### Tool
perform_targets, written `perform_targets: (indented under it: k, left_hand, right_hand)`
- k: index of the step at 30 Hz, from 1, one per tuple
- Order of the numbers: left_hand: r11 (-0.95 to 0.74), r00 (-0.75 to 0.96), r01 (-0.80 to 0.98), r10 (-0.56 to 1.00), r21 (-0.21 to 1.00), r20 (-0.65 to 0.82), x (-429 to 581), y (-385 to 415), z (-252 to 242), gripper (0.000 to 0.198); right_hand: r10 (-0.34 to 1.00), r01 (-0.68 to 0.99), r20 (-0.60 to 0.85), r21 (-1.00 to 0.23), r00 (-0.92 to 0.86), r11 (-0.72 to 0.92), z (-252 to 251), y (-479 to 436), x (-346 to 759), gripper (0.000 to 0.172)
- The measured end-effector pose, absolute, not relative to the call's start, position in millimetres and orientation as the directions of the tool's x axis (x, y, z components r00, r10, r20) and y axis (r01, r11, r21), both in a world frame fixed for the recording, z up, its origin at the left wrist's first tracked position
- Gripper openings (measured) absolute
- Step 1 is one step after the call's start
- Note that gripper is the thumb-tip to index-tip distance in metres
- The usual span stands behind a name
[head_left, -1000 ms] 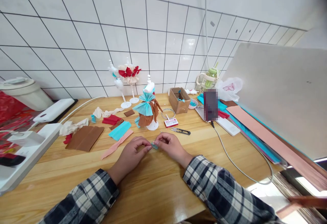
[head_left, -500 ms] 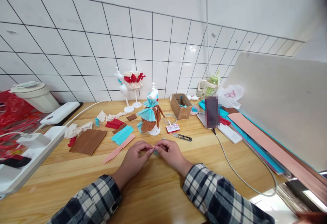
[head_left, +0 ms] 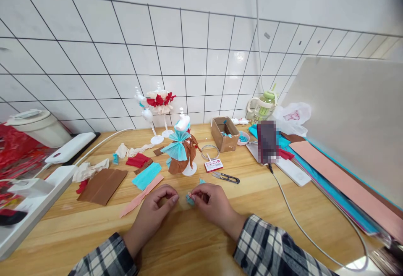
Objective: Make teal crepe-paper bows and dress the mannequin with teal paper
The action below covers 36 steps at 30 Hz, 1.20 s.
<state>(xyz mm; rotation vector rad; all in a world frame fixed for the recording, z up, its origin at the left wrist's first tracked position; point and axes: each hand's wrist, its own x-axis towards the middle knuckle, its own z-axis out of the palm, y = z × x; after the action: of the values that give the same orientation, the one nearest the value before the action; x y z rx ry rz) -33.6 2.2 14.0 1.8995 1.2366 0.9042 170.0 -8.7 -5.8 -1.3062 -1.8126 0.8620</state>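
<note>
Between the thumb and forefinger of my right hand [head_left: 214, 204] is a small crumpled piece of blue crepe paper [head_left: 189, 200], with a bit of pink at its top. My left hand [head_left: 157, 208] hovers just left of it, thumb and forefinger tips pinched together; anything thin between them is too small to make out. Beyond my hands stands a mini dress form [head_left: 182, 122] wearing a blue fan-shaped bow [head_left: 176, 146] and a brown paper skirt [head_left: 185, 158]. A pink paper strip [head_left: 141, 196] and a blue paper piece [head_left: 147, 176] lie beside my left hand. Thread snips [head_left: 226, 178] rest beyond my right hand.
Two more dress forms [head_left: 156, 140] stand near the tiled wall. Behind the snips are a red-and-white small box [head_left: 213, 165], a wire coil [head_left: 210, 152] and a cardboard box [head_left: 229, 141]. A power strip [head_left: 40, 208] borders the left; a cable [head_left: 291, 213] and long paper sheets [head_left: 340, 175] are right.
My hands have come apart: the left has moved away to the left, while the right keeps the small blue paper piece. The camera view has shifted slightly.
</note>
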Motion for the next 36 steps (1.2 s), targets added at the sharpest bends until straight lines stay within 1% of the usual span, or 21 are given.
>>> perform_targets:
  k: [2,5,8,11,14,18,20,22,26,28,31,33,34,35,36]
  left_hand:
    - [-0.311,0.314,0.467,0.933,0.828,0.174,-34,2,14,0.023]
    - [-0.364,0.395,0.506,0.904,0.782,0.165,-29,-1,14,0.024]
    - [-0.394,0.43,0.552,0.89,0.735,0.154,-22,-4,14,0.024]
    - [-0.378,0.427,0.564,0.895,0.735,0.132,-20,-5,14,0.026]
    - [-0.353,0.42,0.531,0.899,0.771,0.122,-23,-3,15,0.025]
    - [-0.314,0.374,0.47,0.917,0.825,0.136,-26,-4,16,0.022]
    - [-0.267,0.321,0.437,0.938,0.859,0.128,-26,-6,17,0.023]
    - [-0.2,0.253,0.376,0.962,0.905,0.107,-25,-8,18,0.024]
    - [-0.021,0.151,0.162,0.989,0.987,-0.004,-21,-10,17,0.026]
    - [0.068,0.128,0.02,0.989,0.997,-0.07,-18,-12,14,0.028]
    - [0.189,0.153,-0.2,0.975,0.961,-0.16,-12,-18,9,0.027]
    - [0.243,0.195,-0.294,0.962,0.924,-0.191,-8,-22,7,0.027]
    - [0.257,0.206,-0.313,0.958,0.914,-0.199,-6,-24,6,0.027]
    - [0.263,0.211,-0.311,0.956,0.913,-0.204,-4,-26,5,0.028]
    - [0.259,0.21,-0.294,0.957,0.92,-0.202,-3,-27,5,0.028]
  right_hand:
    - [0.936,0.504,0.201,-0.799,-0.288,0.327,-6,-9,171,0.014]
    - [0.87,0.531,0.25,-0.71,-0.425,0.463,-5,-12,171,0.015]
    - [0.843,0.54,0.262,-0.67,-0.469,0.509,-2,-16,173,0.013]
    - [0.868,0.535,0.257,-0.702,-0.425,0.47,2,-17,176,0.013]
    - [0.911,0.506,0.238,-0.77,-0.338,0.389,3,-15,178,0.013]
    - [0.963,0.371,0.154,-0.9,-0.22,0.229,-2,-12,175,0.014]
    - [0.974,0.296,0.106,-0.941,-0.198,0.162,-4,-12,172,0.013]
    - [0.975,0.268,0.083,-0.953,-0.205,0.138,-5,-13,171,0.012]
    - [0.956,0.323,0.087,-0.929,-0.279,0.179,-1,-17,171,0.008]
    - [0.932,0.356,0.093,-0.907,-0.349,0.224,2,-19,173,0.007]
    - [0.856,0.376,0.14,-0.855,-0.497,0.358,6,-22,176,0.006]
    - [0.807,0.344,0.189,-0.833,-0.559,0.434,8,-23,177,0.016]
    - [0.805,0.333,0.209,-0.831,-0.555,0.446,8,-23,177,0.023]
    - [0.824,0.335,0.222,-0.835,-0.521,0.436,8,-23,177,0.028]
    - [0.855,0.346,0.224,-0.844,-0.468,0.41,7,-23,177,0.029]
